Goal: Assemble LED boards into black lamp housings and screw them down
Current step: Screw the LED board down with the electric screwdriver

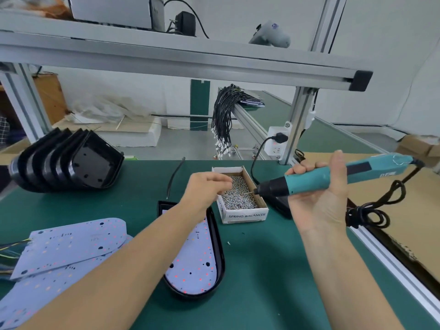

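A black lamp housing [220, 263] lies on the green mat in front of me with a white LED board [192, 265] seated inside it. My left hand [204, 189] reaches over the cardboard box of screws [240, 194], its fingertips drawn together at the screws; whether it pinches one is hidden. My right hand [319, 194] grips a teal electric screwdriver [333, 177], held level above the mat with its bit pointing left over the box.
A stack of empty black housings [69, 163] lies at the back left. Loose LED boards [71, 241] are piled at the near left. The screwdriver's coiled cable [371, 210] trails right. A bundle of black wires [223, 115] hangs behind, and a metal frame rail [190, 55] runs overhead.
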